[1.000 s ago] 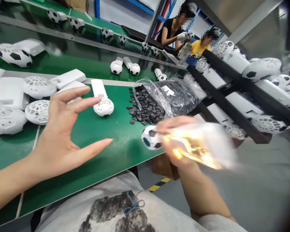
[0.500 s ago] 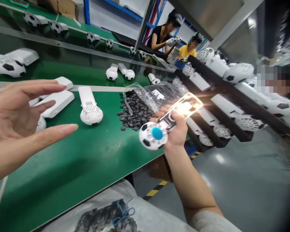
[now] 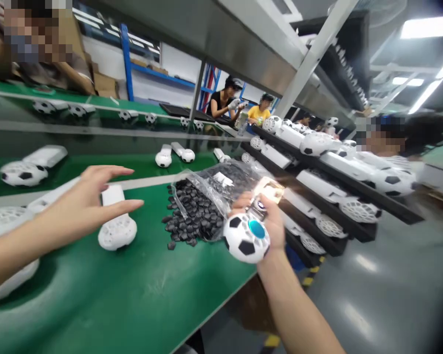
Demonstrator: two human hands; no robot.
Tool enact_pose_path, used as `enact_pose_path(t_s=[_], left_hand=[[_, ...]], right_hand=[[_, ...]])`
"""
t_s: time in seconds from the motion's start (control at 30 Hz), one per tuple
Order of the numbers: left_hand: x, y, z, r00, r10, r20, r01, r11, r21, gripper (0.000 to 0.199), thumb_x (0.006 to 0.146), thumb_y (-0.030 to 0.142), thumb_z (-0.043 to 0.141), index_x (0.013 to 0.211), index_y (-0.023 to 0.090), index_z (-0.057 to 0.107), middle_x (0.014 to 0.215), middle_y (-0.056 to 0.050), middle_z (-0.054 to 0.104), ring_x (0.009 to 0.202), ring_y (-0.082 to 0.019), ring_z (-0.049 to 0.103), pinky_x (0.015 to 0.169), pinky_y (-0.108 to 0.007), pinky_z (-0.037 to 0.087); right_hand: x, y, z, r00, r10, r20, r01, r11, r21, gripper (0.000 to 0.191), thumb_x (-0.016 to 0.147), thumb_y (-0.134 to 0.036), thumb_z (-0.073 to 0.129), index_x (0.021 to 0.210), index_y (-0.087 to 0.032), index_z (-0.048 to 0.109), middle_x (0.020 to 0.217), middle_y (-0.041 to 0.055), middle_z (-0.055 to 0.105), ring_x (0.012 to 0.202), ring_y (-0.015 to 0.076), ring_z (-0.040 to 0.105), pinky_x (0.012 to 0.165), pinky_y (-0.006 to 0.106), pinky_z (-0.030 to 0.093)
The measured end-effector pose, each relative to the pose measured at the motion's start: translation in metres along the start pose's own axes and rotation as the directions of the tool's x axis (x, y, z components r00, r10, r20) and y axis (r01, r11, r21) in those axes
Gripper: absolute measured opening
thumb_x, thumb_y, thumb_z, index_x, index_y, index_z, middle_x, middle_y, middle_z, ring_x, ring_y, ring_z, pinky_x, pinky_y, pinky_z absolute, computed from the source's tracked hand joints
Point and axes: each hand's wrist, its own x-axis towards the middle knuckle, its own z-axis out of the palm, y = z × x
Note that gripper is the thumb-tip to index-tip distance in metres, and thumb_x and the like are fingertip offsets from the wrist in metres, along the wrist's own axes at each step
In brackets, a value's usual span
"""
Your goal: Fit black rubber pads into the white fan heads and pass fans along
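Observation:
My right hand (image 3: 275, 221) is wrapped around a soccer-ball device (image 3: 243, 243), which has a round patterned head, a blue disc on it and a glowing panel at its far end. Thumb and fingers of my left hand (image 3: 90, 199) are spread, with nothing between them. Just beyond that hand lies a plain white device (image 3: 117, 232) with a mesh-like head, its body partly hidden behind my fingers. Many small black pieces (image 3: 195, 211) spill from a clear plastic bag (image 3: 239, 174) beside my right hand.
Black racks (image 3: 354, 231) at the right hold several white devices. More soccer-ball units (image 3: 24, 173) lie on the green surface behind the table (image 3: 133, 300). Co-workers sit at the back, one in a yellow top (image 3: 259, 112). A metal shelf (image 3: 206, 37) hangs overhead.
My view has tilted up and shifted. My left hand has moved right to near the plain white device. The soccer-ball device stays in my right hand and has turned, its glowing panel now foreshortened.

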Motion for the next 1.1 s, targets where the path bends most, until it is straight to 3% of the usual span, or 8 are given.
enact_pose_path(t_s=[0.1,0.23,0.33,0.5,0.7,0.9,1.0,1.1], left_hand=[[0.060,0.003,0.012,0.970,-0.053,0.237,0.039,0.997,0.065,0.062,0.078,0.052,0.053,0.128,0.018,0.040,0.128,-0.010,0.042,0.124,-0.028,0.038,0.101,-0.038,0.036],[0.131,0.008,0.053,0.950,-0.099,0.295,0.049,0.984,0.174,0.068,0.070,0.045,0.066,0.128,0.019,0.041,0.128,-0.013,0.043,0.120,-0.034,0.039,0.096,-0.046,0.038],[0.161,0.015,0.092,0.942,-0.108,0.318,0.042,0.977,0.207,0.048,0.083,0.037,0.056,0.126,0.019,0.043,0.128,-0.011,0.044,0.113,-0.027,0.047,0.091,-0.048,0.042],[0.190,0.011,0.137,0.940,-0.109,0.323,0.031,0.971,0.236,0.040,0.086,0.032,0.054,0.123,0.018,0.045,0.128,-0.010,0.046,0.110,-0.025,0.050,0.089,-0.048,0.045],[0.217,-0.006,0.159,0.919,-0.087,0.385,0.006,0.978,0.207,0.037,0.087,0.031,0.054,0.120,0.017,0.047,0.121,-0.009,0.051,0.102,-0.022,0.055,0.083,-0.043,0.049],[0.189,0.004,0.139,0.900,-0.084,0.428,0.019,0.988,0.154,0.045,0.083,0.034,0.056,0.124,0.021,0.042,0.114,-0.008,0.051,0.089,-0.020,0.058,0.076,-0.038,0.050],[0.137,0.019,0.101,0.896,-0.076,0.438,0.014,0.990,0.141,0.056,0.072,0.035,0.061,0.123,0.031,0.039,0.106,-0.006,0.049,0.082,-0.022,0.059,0.071,-0.036,0.049],[0.065,0.035,0.063,0.887,-0.053,0.458,-0.022,0.987,0.157,0.049,0.069,0.032,0.056,0.116,0.035,0.044,0.103,-0.004,0.050,0.080,-0.024,0.059,0.071,-0.037,0.048]], right_hand=[[0.027,-0.031,0.002,0.963,-0.268,0.032,0.260,0.888,-0.379,0.017,0.075,-0.033,0.063,0.082,-0.021,0.053,0.071,-0.0027,0.054,0.059,0.0108,0.055,0.053,0.024,0.050],[0.113,-0.061,0.016,0.866,-0.463,0.188,0.424,0.481,-0.767,0.038,0.065,-0.037,0.075,0.091,-0.017,0.055,0.077,-0.0007,0.058,0.065,0.0133,0.056,0.060,0.027,0.048],[0.195,-0.056,0.023,0.922,-0.384,0.054,0.070,0.028,-0.997,0.055,0.067,-0.046,0.071,0.109,-0.016,0.051,0.099,0.0045,0.061,0.086,0.0169,0.059,0.075,0.028,0.048],[0.303,-0.009,0.009,0.926,-0.350,-0.141,-0.192,-0.114,-0.975,0.048,0.076,-0.036,0.068,0.114,-0.011,0.051,0.112,0.0123,0.057,0.098,0.0228,0.057,0.083,0.037,0.048],[0.354,0.042,-0.034,0.908,-0.333,-0.255,-0.355,-0.285,-0.890,0.035,0.088,-0.033,0.053,0.119,-0.016,0.049,0.121,0.0092,0.050,0.104,0.0230,0.053,0.086,0.045,0.046],[0.355,0.073,-0.046,0.990,-0.139,-0.021,-0.092,-0.524,-0.847,0.063,0.084,-0.049,0.052,0.136,-0.024,0.028,0.145,0.0124,0.021,0.132,0.0305,0.019,0.104,0.044,0.023],[0.355,0.084,-0.040,0.998,0.055,-0.006,0.027,-0.575,-0.818,0.049,0.083,-0.044,0.058,0.125,-0.023,0.045,0.133,0.0087,0.042,0.121,0.0268,0.039,0.099,0.044,0.032],[0.347,0.089,-0.036,0.993,0.106,-0.047,0.028,-0.614,-0.789,0.034,0.087,-0.033,0.055,0.116,-0.016,0.052,0.122,0.0088,0.051,0.108,0.0242,0.051,0.091,0.047,0.042]])
